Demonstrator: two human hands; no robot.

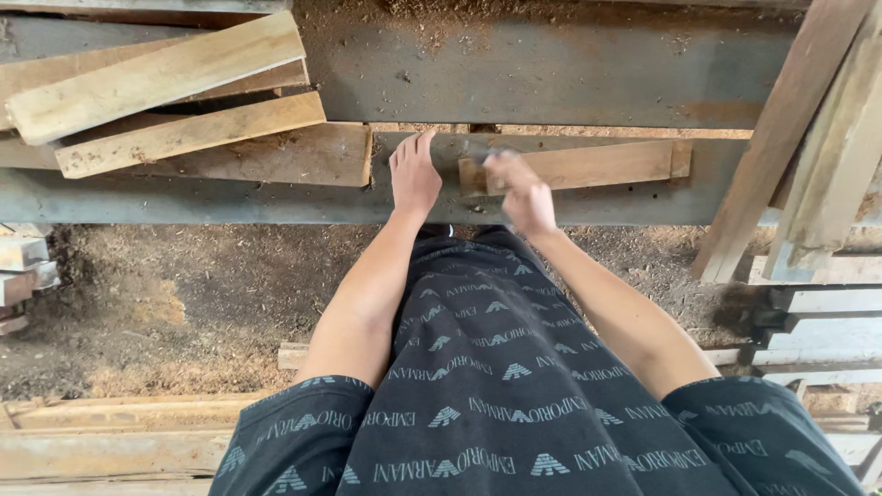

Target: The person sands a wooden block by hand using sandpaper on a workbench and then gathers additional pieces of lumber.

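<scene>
My left hand (414,174) lies flat, fingers together, on the grey metal bench (230,202), just left of a short wooden board (606,163). My right hand (521,191) is blurred by motion and rests on the left end of that board, fingers curled over it. The board lies flat along the bench, stretching right from my hands. Whether the right hand really grips the board is unclear from the blur.
Several rough planks (156,78) are stacked on the bench at the left. Long timbers (790,119) lean at the right, with stacked boards (827,321) below them. Sawdust covers the dirt floor (184,294). More planks (110,432) lie at the lower left.
</scene>
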